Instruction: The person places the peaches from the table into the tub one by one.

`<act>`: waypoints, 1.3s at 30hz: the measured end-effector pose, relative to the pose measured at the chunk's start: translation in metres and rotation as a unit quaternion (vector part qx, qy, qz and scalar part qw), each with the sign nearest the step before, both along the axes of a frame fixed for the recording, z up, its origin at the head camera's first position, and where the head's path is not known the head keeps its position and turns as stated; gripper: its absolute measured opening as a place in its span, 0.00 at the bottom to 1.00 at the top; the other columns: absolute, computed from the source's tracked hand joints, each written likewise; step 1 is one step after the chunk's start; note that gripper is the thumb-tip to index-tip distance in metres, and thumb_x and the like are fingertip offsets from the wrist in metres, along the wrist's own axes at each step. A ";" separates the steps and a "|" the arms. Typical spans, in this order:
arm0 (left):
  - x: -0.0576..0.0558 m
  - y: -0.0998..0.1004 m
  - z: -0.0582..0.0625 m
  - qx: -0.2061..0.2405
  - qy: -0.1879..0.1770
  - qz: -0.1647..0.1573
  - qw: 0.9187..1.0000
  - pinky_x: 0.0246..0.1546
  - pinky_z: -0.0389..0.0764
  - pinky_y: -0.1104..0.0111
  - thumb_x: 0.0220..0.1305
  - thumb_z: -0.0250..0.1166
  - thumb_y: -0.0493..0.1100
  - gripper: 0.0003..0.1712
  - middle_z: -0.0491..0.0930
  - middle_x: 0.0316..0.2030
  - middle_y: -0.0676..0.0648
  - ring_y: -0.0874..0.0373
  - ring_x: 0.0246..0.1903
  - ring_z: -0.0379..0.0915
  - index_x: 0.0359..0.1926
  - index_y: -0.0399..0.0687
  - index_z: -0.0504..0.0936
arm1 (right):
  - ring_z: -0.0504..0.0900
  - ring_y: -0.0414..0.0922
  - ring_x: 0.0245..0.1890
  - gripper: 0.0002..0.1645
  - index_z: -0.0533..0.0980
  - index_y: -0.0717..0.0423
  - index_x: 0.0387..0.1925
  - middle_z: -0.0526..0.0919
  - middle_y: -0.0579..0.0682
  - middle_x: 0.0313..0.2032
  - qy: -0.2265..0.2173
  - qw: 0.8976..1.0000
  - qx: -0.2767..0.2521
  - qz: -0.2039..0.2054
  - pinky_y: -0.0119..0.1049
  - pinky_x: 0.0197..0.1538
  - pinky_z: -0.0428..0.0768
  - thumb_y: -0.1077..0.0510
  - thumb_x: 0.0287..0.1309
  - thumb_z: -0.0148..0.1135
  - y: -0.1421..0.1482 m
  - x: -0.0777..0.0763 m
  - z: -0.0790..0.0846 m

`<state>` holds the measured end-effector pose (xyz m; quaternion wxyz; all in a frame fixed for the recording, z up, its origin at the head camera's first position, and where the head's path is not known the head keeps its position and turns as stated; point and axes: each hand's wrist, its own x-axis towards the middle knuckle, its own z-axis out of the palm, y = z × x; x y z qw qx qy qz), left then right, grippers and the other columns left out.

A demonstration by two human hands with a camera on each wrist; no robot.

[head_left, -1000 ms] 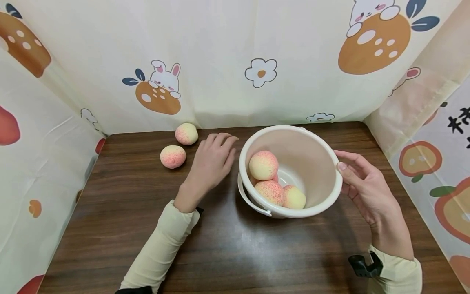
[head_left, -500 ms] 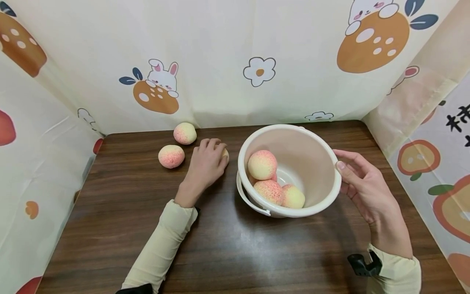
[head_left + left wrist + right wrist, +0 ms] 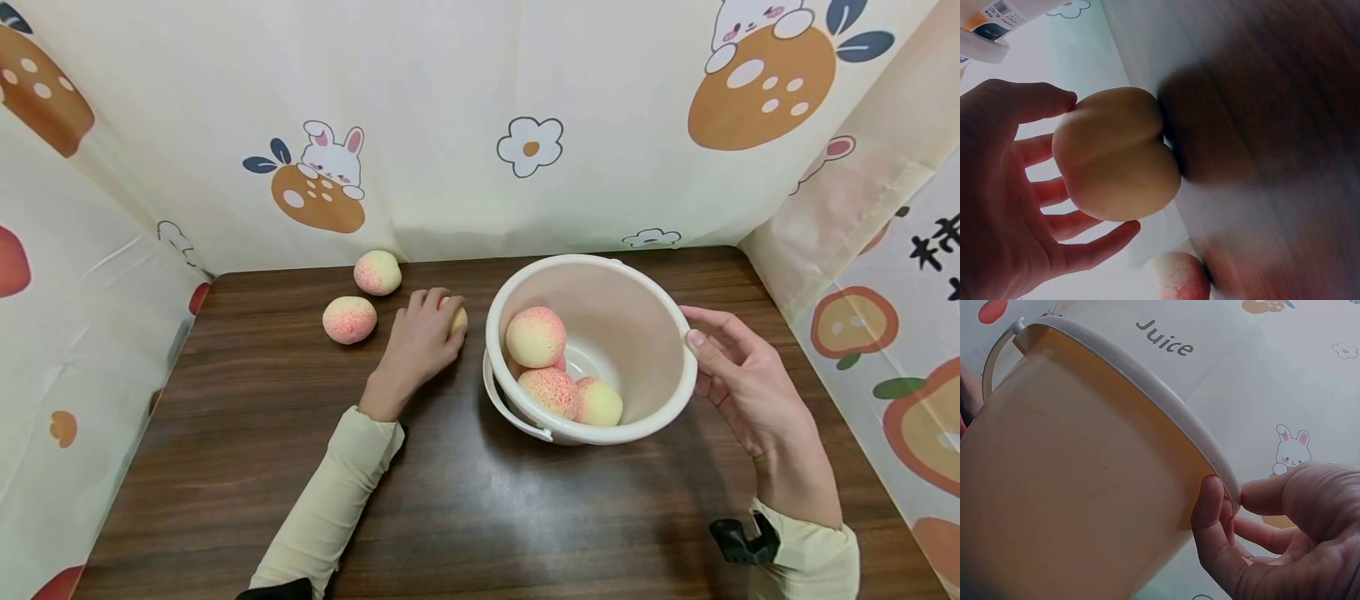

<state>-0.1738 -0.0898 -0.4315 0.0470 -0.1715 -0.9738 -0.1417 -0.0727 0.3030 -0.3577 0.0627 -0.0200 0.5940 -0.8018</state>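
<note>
In the head view, a white bucket (image 3: 633, 333) stands on the dark wooden table with several pink-and-yellow peaches (image 3: 536, 337) inside. My right hand (image 3: 750, 392) pinches its right rim between thumb and fingers, also plain in the right wrist view. Left of the bucket, my left hand (image 3: 420, 337) has its fingers round another peach (image 3: 1116, 153). The left wrist view shows the thumb on one side of that peach and the fingers on the other; its underside is right at the tabletop. In the head view the hand hides most of it.
Two more peaches lie left of my left hand, one peach (image 3: 377, 273) near the table's back edge and one peach (image 3: 349, 320) closer in. The bucket's handle (image 3: 513, 408) hangs down its left side. A printed curtain (image 3: 450, 183) encloses the table (image 3: 255, 467) behind and at the sides.
My left hand has moved slightly left and down onto the peach, and its fingers have closed round it. The right hand stays at the bucket's rim.
</note>
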 end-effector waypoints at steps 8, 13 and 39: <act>-0.001 -0.001 -0.001 0.000 -0.002 -0.008 1.000 0.51 0.79 0.40 0.69 0.65 0.48 0.25 0.75 0.62 0.40 0.36 0.64 0.68 0.66 0.52 0.78 | 0.91 0.42 0.37 0.21 0.75 0.56 0.64 0.89 0.50 0.46 0.002 1.000 -0.001 -0.001 0.36 0.34 0.89 0.70 0.75 0.52 0.000 0.000 -0.001; -0.002 -0.002 -0.003 0.001 0.003 -0.011 1.000 0.51 0.79 0.41 0.68 0.66 0.49 0.26 0.75 0.62 0.41 0.37 0.64 0.68 0.65 0.53 0.78 | 0.92 0.42 0.37 0.21 0.75 0.56 0.64 0.90 0.50 0.46 0.002 1.000 -0.002 -0.003 0.36 0.33 0.89 0.69 0.75 0.52 0.000 0.000 0.000; -0.001 -0.006 0.007 -0.003 0.013 -0.002 1.000 0.50 0.74 0.44 0.63 0.64 0.51 0.26 0.74 0.61 0.44 0.39 0.62 0.67 0.63 0.57 0.78 | 0.92 0.43 0.37 0.21 0.75 0.56 0.64 0.90 0.50 0.46 -0.002 1.000 -0.006 -0.001 0.36 0.34 0.89 0.69 0.75 0.51 0.000 0.000 -0.001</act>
